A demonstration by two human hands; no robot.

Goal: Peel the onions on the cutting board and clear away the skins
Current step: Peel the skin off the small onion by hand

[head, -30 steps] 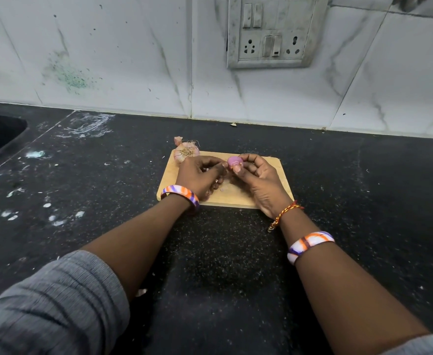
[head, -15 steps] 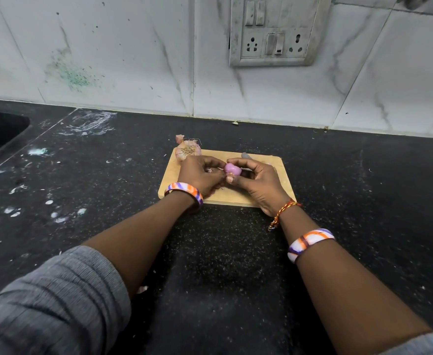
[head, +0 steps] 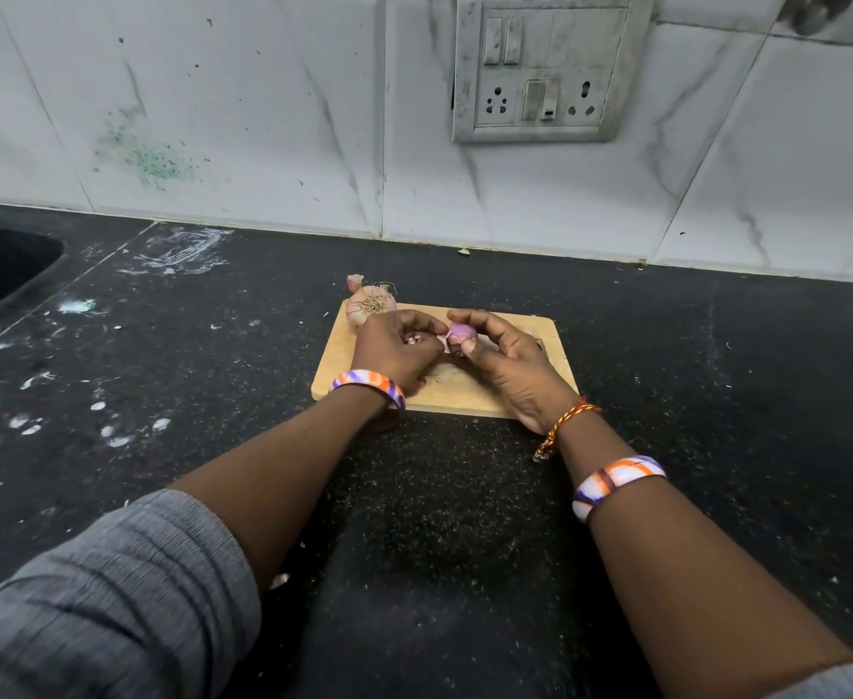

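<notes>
The cutting board (head: 510,391) lies flat on the black counter (head: 717,396), near the tiled wall (head: 263,118); both hands work above its middle. The right hand (head: 507,368) holds a small purple onion (head: 462,334) over the board; its fingers (head: 474,317) curl over the top of the onion and its thumb presses from below, so the onion is pinched on both sides. The left hand (head: 396,348) sits just beside the onion, touching it at its left end; its fingers are curled inward and pinch pale skin (head: 442,341) that hangs from the onion; further skin fragments show inside the curl of that hand. A second onion (head: 369,306), unpeeled with dry roots facing up, rests at the far left corner of the board, partly over the edge, just beyond the left hand; a loose piece of skin (head: 355,281) lies on the counter touching it at the far side. Each forearm carries an orange, white and purple bangle (head: 371,383); the right wrist also carries a red and yellow thread (head: 568,421). A switch and socket plate (head: 545,68) is fixed to the wall above the board; a dark sink (head: 0,264) opens at the left edge of the counter.
</notes>
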